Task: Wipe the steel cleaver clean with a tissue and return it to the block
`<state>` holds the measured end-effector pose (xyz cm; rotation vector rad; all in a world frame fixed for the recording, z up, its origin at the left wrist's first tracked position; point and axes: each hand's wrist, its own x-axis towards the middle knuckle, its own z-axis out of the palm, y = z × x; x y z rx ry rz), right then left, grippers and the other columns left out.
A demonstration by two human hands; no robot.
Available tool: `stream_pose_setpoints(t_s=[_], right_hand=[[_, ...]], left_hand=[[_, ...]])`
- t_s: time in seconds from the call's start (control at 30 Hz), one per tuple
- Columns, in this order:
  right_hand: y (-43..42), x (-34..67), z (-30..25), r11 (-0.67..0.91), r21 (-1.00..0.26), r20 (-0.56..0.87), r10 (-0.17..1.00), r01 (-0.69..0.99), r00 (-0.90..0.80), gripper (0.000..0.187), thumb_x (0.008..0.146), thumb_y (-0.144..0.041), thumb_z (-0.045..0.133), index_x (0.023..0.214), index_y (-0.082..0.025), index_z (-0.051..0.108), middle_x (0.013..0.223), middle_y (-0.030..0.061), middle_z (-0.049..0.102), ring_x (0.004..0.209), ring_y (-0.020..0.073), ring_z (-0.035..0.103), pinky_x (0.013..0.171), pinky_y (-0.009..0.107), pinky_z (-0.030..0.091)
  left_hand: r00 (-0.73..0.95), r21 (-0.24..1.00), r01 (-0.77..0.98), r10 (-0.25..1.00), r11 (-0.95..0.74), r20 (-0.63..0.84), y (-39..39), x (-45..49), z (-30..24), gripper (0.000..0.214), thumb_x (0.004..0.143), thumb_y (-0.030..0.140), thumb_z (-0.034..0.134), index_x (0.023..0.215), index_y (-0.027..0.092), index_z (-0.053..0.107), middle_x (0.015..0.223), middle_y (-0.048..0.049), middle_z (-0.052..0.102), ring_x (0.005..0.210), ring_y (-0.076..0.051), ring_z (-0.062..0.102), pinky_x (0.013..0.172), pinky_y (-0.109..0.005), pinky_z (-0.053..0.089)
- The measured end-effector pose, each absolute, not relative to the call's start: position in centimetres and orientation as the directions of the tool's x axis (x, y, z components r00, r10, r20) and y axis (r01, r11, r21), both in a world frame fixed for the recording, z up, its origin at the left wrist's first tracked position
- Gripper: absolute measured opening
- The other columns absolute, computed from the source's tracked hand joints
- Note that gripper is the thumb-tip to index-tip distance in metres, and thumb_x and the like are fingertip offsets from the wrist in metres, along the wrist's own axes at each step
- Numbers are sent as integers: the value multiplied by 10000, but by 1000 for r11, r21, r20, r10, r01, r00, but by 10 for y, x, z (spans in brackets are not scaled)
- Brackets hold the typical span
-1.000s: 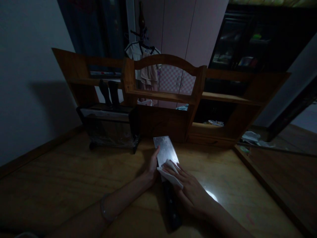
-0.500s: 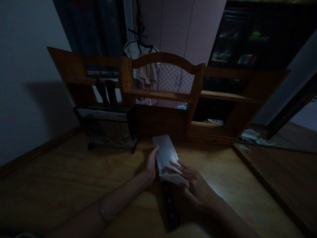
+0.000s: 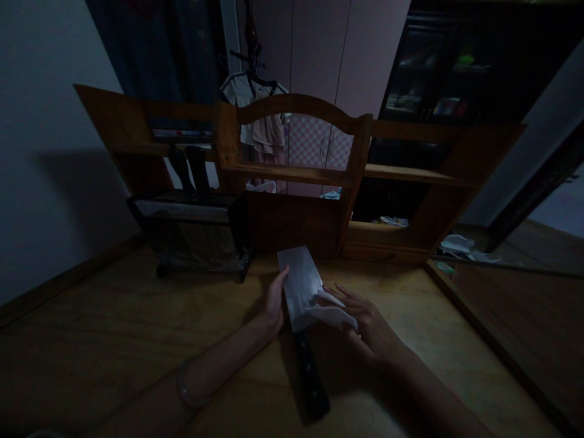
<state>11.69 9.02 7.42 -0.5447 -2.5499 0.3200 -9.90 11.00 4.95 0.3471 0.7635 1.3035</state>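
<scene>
A cleaver (image 3: 300, 285) with a broad steel blade and a black riveted handle lies before me, its handle pointing toward me. My left hand (image 3: 275, 302) grips the blade along its left edge, thumb on the upper face and the other fingers hidden beneath. In my right hand (image 3: 365, 322) is a folded white tissue (image 3: 335, 315), pinched between the fingers. The tissue overlaps the right side of the blade near the handle. No hand is on the handle.
A black knife block (image 3: 194, 234) with two dark handles standing up is at the back left of the wooden table (image 3: 205, 316). Behind it rises a wooden shelf unit (image 3: 296, 176). A raised wooden edge (image 3: 479, 322) borders the right side.
My right hand and the tissue have slid to the right across the blade, baring more of its face. My left hand keeps its hold. The view has shifted slightly.
</scene>
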Motion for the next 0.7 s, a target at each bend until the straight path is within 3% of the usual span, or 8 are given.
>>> stream_pose_setpoints(t_s=[0.23,0.57,0.7], right_hand=[[94,115,70,878,-302,453,475,372,-754,537,925,-246,385,1461,-229,397,1509,33,420,1413,255,348,1192,529,247],[89,103,71,818,-324,361,572,476,-737,519,999,-299,329,1513,-303,255,1612,-24,169,1487,241,113,1216,527,148],[83,93,69,814,-337,331,574,474,-749,526,1012,-279,303,1526,-312,196,1621,-29,116,1492,232,72,1216,534,135]], left_hand=[[-7,656,-723,946,218,-323,110,-99,52,383,906,366,555,1130,70,649,987,-149,742,808,-264,729,824,-368,558],[42,639,-749,975,175,-218,115,-100,40,414,930,396,519,1145,69,654,1073,-142,726,943,-259,699,929,-338,494],[120,637,-737,971,228,-208,115,-100,41,466,942,448,476,1135,61,652,1001,-145,734,887,-263,701,897,-353,506]])
